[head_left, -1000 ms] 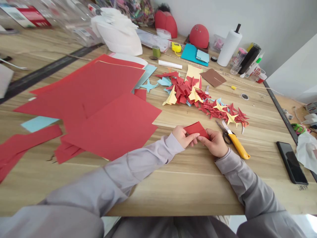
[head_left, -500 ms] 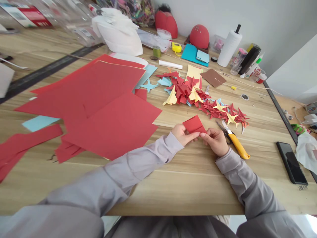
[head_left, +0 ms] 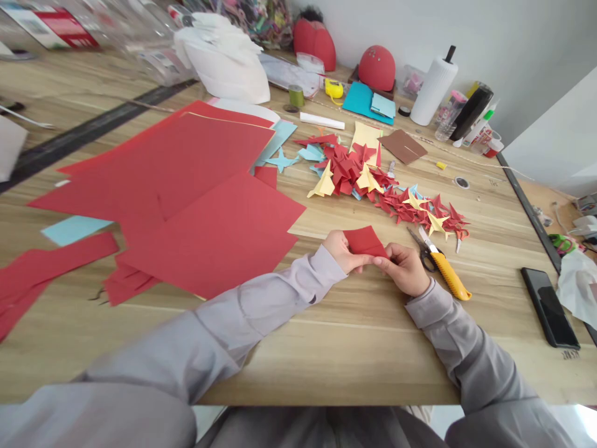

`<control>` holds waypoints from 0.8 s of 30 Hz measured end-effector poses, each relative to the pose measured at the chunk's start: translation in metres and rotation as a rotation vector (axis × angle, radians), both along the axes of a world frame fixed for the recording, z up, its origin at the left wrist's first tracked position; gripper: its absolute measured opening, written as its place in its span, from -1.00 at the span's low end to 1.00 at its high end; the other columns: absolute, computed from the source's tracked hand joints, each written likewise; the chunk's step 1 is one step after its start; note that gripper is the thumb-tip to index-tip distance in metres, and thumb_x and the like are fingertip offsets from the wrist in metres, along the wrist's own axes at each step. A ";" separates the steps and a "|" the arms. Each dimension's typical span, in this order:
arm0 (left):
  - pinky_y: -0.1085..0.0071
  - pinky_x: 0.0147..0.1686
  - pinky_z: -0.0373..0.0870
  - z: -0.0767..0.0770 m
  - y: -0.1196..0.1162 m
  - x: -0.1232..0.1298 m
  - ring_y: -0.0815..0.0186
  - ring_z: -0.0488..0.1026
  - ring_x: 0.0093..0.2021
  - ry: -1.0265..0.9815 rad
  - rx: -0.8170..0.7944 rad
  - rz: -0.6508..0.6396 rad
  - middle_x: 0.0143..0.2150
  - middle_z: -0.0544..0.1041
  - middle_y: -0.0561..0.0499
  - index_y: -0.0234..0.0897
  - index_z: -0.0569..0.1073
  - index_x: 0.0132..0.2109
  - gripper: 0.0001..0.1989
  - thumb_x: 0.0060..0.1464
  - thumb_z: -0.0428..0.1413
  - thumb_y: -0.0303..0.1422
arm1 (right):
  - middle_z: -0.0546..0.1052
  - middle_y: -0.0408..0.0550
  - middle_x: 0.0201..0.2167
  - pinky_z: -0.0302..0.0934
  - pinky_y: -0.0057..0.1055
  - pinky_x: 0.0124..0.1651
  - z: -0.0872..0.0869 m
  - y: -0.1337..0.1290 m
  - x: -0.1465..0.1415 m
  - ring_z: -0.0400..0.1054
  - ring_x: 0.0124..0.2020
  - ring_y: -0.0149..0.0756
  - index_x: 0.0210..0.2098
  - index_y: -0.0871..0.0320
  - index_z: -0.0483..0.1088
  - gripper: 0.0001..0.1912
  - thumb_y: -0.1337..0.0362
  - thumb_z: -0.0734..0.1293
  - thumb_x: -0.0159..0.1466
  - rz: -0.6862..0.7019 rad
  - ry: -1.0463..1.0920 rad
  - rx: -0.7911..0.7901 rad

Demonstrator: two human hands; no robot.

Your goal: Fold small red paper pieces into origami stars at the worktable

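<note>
Pinching a small red paper piece (head_left: 365,241) between both hands, low over the wooden table (head_left: 298,348), right of centre in the lower half of the frame. Left hand (head_left: 342,254): mostly closed, thumb and fingers gripping the piece's left edge. Right hand (head_left: 405,269): also mostly closed, fingertips on its lower right corner. Neither hand is open flat; exact finger placement under the paper is hidden. Piece is wider than tall, long axis running roughly left-right between the hands, tilting down toward the right; the top edge faces the far side of the table. Any crease in it is too small to tell. Black-handled scissors (head_left: 422,256) lie just right of the right hand, beside a yellow utility knife (head_left: 448,277). Further right, a black phone (head_left: 549,308) lies face up. Progress, as judged from the table: plenty done, with a red-and-yellow pile of folded paper stars (head_left: 347,174) at top centre, trailing right into a second cluster (head_left: 420,208), and a loose blue star (head_left: 281,160) at its left. Plenty of stock is left: large red card sheets (head_left: 205,233) overlap centre-left, with cut red strips (head_left: 46,270) at the left edge. A white paper towel roll (head_left: 433,87) stands at upper right, near the wall.
</note>
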State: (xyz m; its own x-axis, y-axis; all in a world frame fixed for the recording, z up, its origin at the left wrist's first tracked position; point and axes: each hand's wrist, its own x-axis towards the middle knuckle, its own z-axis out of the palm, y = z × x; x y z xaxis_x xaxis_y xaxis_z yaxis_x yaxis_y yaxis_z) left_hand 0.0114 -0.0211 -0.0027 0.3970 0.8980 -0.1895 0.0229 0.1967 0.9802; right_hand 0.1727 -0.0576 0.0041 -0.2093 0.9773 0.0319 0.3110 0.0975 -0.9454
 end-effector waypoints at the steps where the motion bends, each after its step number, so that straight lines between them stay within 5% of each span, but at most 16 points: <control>1: 0.53 -0.74 0.18 0.001 0.000 0.000 0.46 0.26 -0.74 0.010 -0.005 0.012 -0.69 0.42 0.03 -0.43 0.52 -0.40 -0.60 -0.43 0.35 -0.24 | 0.21 -0.27 -0.75 -0.06 -0.49 -0.59 -0.001 0.000 0.000 0.01 -0.67 -0.51 -0.64 0.13 0.16 -0.53 -0.10 0.35 0.02 0.000 0.007 -0.009; 11: 0.55 -0.75 0.19 0.010 -0.002 0.005 0.49 0.26 -0.73 0.010 -0.050 0.183 -0.63 0.45 0.06 -0.42 0.49 -0.32 -0.50 -0.54 0.38 -0.32 | 0.26 -0.26 -0.74 -0.05 -0.49 -0.60 -0.006 0.001 0.001 0.04 -0.69 -0.51 -0.62 0.13 0.15 -0.59 0.00 0.35 0.08 -0.014 0.092 -0.036; 24: 0.56 -0.76 0.13 0.016 -0.001 0.001 0.51 0.22 -0.75 0.065 -0.079 0.159 -0.68 0.39 0.12 -0.42 0.48 -0.34 -0.50 -0.54 0.38 -0.29 | 0.29 -0.24 -0.72 -0.01 -0.49 -0.57 -0.002 0.001 0.001 0.06 -0.66 -0.51 -0.61 0.15 0.20 -0.60 -0.02 0.35 0.07 -0.006 0.092 -0.037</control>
State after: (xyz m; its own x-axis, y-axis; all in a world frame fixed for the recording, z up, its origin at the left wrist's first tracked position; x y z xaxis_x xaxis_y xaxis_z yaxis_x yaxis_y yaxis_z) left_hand 0.0128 -0.0226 0.0136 0.2362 0.9297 -0.2825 0.0484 0.2791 0.9590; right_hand 0.1742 -0.0568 0.0020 -0.2018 0.9793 0.0144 0.2232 0.0602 -0.9729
